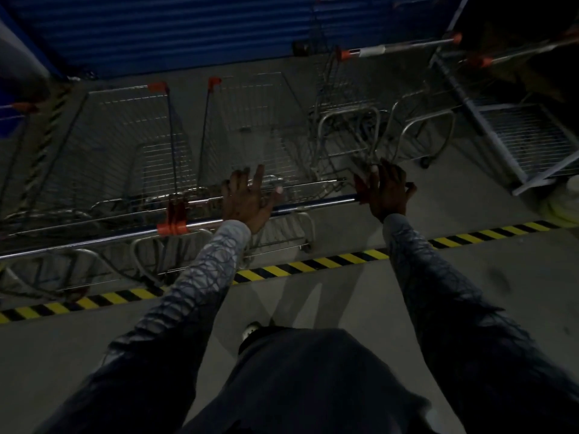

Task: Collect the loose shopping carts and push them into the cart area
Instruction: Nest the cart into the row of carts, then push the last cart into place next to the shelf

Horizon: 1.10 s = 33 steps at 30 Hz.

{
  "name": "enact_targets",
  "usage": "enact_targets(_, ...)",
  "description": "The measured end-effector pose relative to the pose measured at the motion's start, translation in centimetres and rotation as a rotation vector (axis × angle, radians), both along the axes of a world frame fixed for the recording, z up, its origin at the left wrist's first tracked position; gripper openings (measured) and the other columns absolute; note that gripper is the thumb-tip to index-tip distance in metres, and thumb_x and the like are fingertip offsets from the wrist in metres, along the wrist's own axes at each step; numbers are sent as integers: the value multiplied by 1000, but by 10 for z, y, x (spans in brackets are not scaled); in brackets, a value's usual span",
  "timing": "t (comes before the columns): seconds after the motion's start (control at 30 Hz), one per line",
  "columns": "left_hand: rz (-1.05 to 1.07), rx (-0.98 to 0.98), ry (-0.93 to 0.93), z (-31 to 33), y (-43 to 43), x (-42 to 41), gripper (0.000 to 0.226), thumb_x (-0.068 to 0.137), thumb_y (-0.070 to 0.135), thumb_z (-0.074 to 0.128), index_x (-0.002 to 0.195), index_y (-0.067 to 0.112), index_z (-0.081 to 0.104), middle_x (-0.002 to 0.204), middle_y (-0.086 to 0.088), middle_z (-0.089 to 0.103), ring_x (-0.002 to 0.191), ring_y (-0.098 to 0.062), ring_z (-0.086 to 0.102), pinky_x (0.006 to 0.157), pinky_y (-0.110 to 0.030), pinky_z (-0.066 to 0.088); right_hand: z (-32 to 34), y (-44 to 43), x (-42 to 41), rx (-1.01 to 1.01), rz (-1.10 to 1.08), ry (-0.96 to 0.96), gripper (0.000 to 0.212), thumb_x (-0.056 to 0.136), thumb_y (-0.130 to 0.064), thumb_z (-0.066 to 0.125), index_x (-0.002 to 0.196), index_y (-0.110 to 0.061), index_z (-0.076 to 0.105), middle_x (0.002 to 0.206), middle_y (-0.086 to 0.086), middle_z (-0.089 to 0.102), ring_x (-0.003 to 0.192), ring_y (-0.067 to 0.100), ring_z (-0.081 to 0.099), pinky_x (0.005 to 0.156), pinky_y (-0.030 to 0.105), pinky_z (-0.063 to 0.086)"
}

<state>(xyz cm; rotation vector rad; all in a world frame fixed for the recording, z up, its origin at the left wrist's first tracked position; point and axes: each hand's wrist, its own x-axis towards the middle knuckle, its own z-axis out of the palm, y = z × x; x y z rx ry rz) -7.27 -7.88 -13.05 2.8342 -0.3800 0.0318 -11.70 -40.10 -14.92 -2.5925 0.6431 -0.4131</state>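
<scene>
Chrome cart handle [313, 206] | left hand [250, 198] splayed on it | right hand [387, 191] straight-fingered, seemingly touching end

In dim light both arms reach forward in patterned sleeves. The left hand [250, 195] lies flat on the handle bar [316, 205] of a wire shopping cart [257, 126], fingers spread and straight. The right hand [388, 189] presses on the bar's right end, fingers straight and pointing ahead. A second cart [125, 136] stands just beside it on the left, with orange caps [172, 228] where the two handles meet. More carts [398, 48] stand further right by a blue ribbed wall [188, 26]. Yellow-and-black tape [313, 264] crosses the floor [313, 296] under the arms.
</scene>
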Motion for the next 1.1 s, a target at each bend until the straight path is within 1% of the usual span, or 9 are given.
enact_targets(0.17, -7, -18, 47, 0, -85, 2, 92, 86, 84, 12, 161, 30, 8, 166, -10, 16, 153, -31, 9, 122, -56, -1, 8, -70, -6, 33, -32, 37, 50, 108, -48, 28, 142, -21, 53, 154, 2, 43, 145, 22, 27, 112, 54, 15)
enact_targets(0.3, -3, -32, 63, 2, -139, 14, 88, 90, 81, 21, 161, 31, 4, 167, -8, 10, 154, -30, 4, 121, -56, -5, 12, -118, 4, 10, -16, 89, 51, 107, -51, 26, 141, -25, 53, 156, 2, 39, 147, 23, 22, 113, 59, 13)
enact_targets(0.43, -7, -12, 35, 7, -184, 47, 87, 92, 78, 27, 161, 28, 10, 166, -9, 15, 152, -31, 9, 121, -59, 0, 16, -154, 41, 43, -10, 78, 50, 106, -52, 28, 140, -25, 53, 155, 3, 40, 145, 26, 26, 112, 59, 15)
enact_targets(0.63, 29, 30, -28, 11, -233, 142, 84, 95, 71, 38, 160, 21, 19, 164, -13, 22, 150, -35, 17, 120, -59, 7, 12, -202, 137, 104, 16, 41, 64, 100, -63, 24, 136, -21, 56, 150, 8, 45, 145, 29, 29, 114, 61, 21)
enact_targets(0.8, 76, -25, 49, 10, -286, 256, 86, 93, 75, 32, 160, 24, 15, 165, -11, 20, 151, -36, 14, 120, -60, 7, 2, -250, 219, 131, 91, 87, 80, 96, -72, 15, 143, -18, 51, 155, 10, 41, 146, 33, 28, 114, 62, 25)
enact_targets(0.87, 78, -45, 83, 11, -313, 288, 87, 93, 77, 30, 160, 24, 16, 165, -10, 20, 151, -36, 12, 121, -57, 6, 10, -274, 246, 113, 104, 136, 68, 101, -66, 22, 144, -21, 50, 156, 9, 39, 146, 31, 26, 114, 59, 23)
enact_targets(0.93, 31, 6, 81, 13, -338, 310, 87, 92, 78, 29, 159, 23, 20, 164, -9, 23, 151, -35, 15, 121, -56, 6, 17, -295, 273, 100, 100, 162, 58, 104, -59, 30, 147, -23, 47, 156, 6, 36, 147, 29, 24, 114, 58, 22)
enact_targets(1.03, -98, 133, 35, 18, -371, 356, 93, 87, 80, 26, 156, 18, 28, 160, -12, 30, 146, -36, 25, 119, -59, 11, 25, -331, 326, 84, 121, 136, 71, 96, -66, 21, 145, -23, 48, 155, 7, 39, 145, 31, 28, 113, 59, 26)
enact_targets(1.1, -113, 182, 7, 22, -392, 399, 96, 85, 80, 27, 157, 17, 25, 162, -14, 27, 144, -38, 28, 118, -62, 13, 22, -357, 372, 56, 120, 154, 75, 93, -68, 20, 147, -22, 46, 157, 7, 37, 146, 31, 28, 115, 56, 25)
